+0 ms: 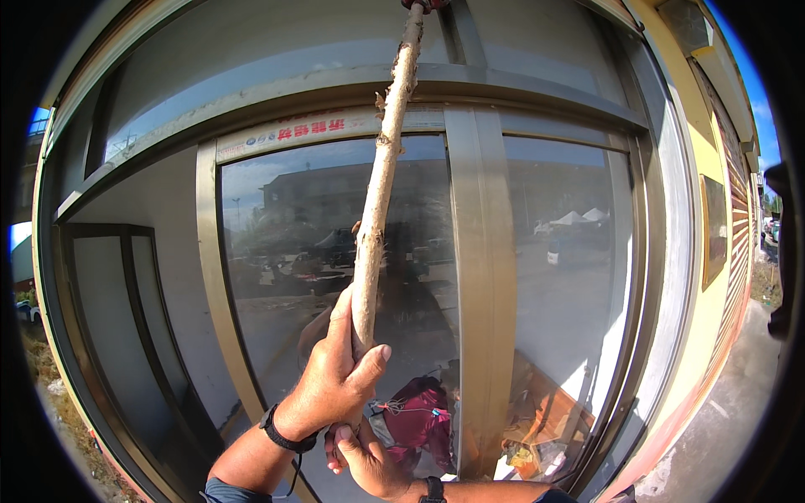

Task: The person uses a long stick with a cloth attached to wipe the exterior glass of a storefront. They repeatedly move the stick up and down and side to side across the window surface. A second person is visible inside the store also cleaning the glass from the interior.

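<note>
Both my hands grip a long, rough wooden pole (379, 182) that rises to the top of the view. My left hand (333, 371), with a black band at the wrist, holds it higher up, its thumb pointing up to the right. Just below, my right hand (371, 456) is closed on the pole's lower end, a black watch or band at its wrist. Something dark red (427, 5) is at the pole's far end, cut off by the top edge. Behind the pole stands a metal-framed glass door (484, 283).
An open metal-framed panel (107, 314) stands at the left. A maroon garment or bag (418, 418) and a wooden board (553, 396) with litter show low behind the glass. A yellow wall (698, 270) with a plaque (714, 229) runs along the right, beside concrete ground (723, 409).
</note>
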The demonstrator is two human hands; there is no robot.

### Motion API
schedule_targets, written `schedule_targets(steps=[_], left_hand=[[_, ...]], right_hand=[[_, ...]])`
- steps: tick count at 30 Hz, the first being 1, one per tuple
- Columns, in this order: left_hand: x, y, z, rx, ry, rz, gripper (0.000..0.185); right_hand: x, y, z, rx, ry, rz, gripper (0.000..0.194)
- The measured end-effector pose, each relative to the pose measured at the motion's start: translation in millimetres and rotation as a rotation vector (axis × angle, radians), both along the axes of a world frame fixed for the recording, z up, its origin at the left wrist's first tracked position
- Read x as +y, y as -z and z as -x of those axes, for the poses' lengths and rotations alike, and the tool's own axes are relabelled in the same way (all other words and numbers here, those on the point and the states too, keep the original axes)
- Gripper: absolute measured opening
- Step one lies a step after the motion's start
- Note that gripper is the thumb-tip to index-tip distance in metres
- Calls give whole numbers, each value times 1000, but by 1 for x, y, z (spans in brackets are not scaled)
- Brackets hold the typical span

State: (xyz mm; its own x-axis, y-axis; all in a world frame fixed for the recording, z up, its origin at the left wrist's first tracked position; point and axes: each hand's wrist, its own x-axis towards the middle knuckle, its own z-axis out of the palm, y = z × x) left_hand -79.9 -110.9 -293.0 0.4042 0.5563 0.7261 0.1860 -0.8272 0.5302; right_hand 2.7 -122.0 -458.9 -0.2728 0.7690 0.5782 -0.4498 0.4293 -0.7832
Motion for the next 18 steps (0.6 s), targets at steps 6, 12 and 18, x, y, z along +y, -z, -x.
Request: schedule_targets(steps=[6, 12, 18], left_hand=[[-4, -91, -20, -139, 0, -107, 78], [0, -177, -33, -109, -74, -259, 67], [15, -256, -44, -121, -87, -320, 51]], right_hand=[[14, -98, 0, 91, -23, -74, 42], [21, -189, -3, 213, -7, -101, 51], [31, -275, -10, 212, 92, -131, 60]])
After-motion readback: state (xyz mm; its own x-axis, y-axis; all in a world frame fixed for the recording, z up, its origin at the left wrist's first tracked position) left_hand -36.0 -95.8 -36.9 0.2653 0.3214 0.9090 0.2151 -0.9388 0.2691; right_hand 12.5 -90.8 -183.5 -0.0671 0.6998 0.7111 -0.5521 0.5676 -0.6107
